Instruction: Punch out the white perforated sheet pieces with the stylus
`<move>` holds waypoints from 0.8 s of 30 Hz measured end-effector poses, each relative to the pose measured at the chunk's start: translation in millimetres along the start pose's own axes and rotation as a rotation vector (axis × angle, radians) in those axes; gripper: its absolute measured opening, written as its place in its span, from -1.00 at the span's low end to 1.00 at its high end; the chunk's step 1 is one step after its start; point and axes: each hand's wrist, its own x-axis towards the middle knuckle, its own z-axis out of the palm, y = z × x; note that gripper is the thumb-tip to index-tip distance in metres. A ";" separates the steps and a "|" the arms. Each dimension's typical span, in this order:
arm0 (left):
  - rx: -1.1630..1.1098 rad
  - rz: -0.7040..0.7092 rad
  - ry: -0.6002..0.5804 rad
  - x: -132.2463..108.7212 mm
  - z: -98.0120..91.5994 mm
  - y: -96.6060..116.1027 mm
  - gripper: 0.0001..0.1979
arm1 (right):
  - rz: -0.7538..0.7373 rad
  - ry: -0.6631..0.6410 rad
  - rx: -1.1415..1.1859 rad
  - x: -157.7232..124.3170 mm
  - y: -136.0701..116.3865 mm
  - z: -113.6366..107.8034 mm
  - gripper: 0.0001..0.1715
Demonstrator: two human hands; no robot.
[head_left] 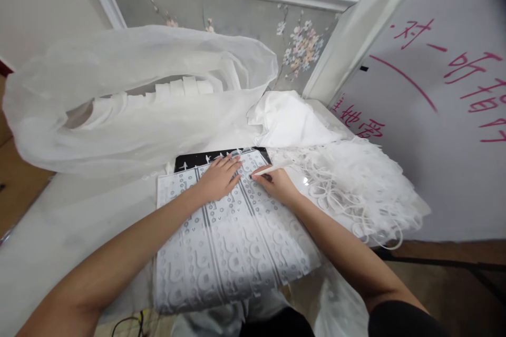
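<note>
A white-and-grey patterned cloth or sheet [233,253] is spread before me and hangs over the near edge. My left hand [219,179] lies flat on its upper part, fingers stretched out. Just to the right, my right hand [276,183] is closed on a slim white pointed object [265,170], its tip low over the pattern. I cannot tell its exact kind. Behind the sheet shows part of a black board [193,161] with small white shapes along it. Right of my right hand spreads a pile of white looped cords and thin pieces [356,184].
A large translucent plastic bag [213,110] holding white strips stands open at the back left. White crumpled cloth [292,118] lies beside it. Behind are a framed flower panel [237,8] and, at right, a whiteboard [430,168] with red writing. White sheeting covers the table [98,221].
</note>
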 end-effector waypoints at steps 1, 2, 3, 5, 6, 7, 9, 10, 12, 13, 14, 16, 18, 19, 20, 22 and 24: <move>-0.002 0.002 0.002 0.0 0.4 -0.2 -0.47 | -0.061 -0.001 -0.061 -1.1 -0.5 0.6 -0.76; -0.005 0.004 0.004 0.0 0.9 -0.5 -0.47 | -0.129 -0.010 -0.132 -2.6 -1.2 1.5 -0.75; -0.006 0.004 0.004 0.0 1.3 -0.8 -0.47 | -0.195 -0.023 -0.213 -4.4 -2.2 2.8 -0.74; -0.002 0.002 0.001 0.0 1.9 -1.3 -0.46 | -0.290 -0.055 -0.383 -7.8 -4.5 6.4 -0.74; 0.002 0.001 -0.003 0.0 2.0 -1.4 -0.45 | -0.310 -0.068 -0.458 -9.0 -5.5 8.1 -0.75; 0.006 0.000 -0.008 0.0 1.9 -1.5 -0.45 | -0.312 -0.074 -0.518 -9.3 -6.0 9.3 -0.76; 0.013 -0.002 -0.019 0.0 1.1 -1.2 -0.44 | -0.268 -0.038 -0.587 -7.1 -4.0 7.8 -0.77; 0.015 -0.002 -0.024 0.0 0.6 -1.1 -0.43 | -0.228 0.008 -0.597 -4.6 -1.0 4.3 -0.76; 0.013 -0.003 -0.034 -0.1 -0.3 -0.8 -0.42 | -0.124 0.175 -0.579 1.7 8.9 -8.3 -0.73; 0.009 -0.004 -0.036 -0.2 -0.5 -0.8 -0.42 | -0.071 0.292 -0.550 4.5 15.0 -16.5 -0.71; 0.004 -0.004 -0.036 -0.4 -0.5 -0.9 -0.42 | -0.025 0.410 -0.503 6.5 21.2 -24.8 -0.70; -0.005 -0.003 -0.033 -0.6 0.1 -1.4 -0.42 | 0.062 0.564 -0.341 6.9 31.3 -37.7 -0.67; -0.010 -0.005 -0.028 -0.7 1.1 -1.9 -0.43 | 0.143 0.502 -0.116 2.1 36.1 -41.5 -0.62; -0.010 -0.005 -0.025 -0.6 1.5 -2.1 -0.43 | 0.176 0.411 -0.019 -1.8 36.4 -39.7 -0.60; -0.009 -0.005 -0.022 -0.4 1.7 -2.2 -0.43 | 0.200 0.316 0.044 -5.9 35.4 -36.3 -0.59; -0.001 -0.004 -0.018 -0.1 1.8 -2.3 -0.44 | 0.211 0.185 0.063 -13.1 31.5 -27.6 -0.58; 0.007 -0.003 -0.017 0.1 1.4 -2.2 -0.44 | 0.206 0.154 0.016 -16.9 27.6 -21.1 -0.59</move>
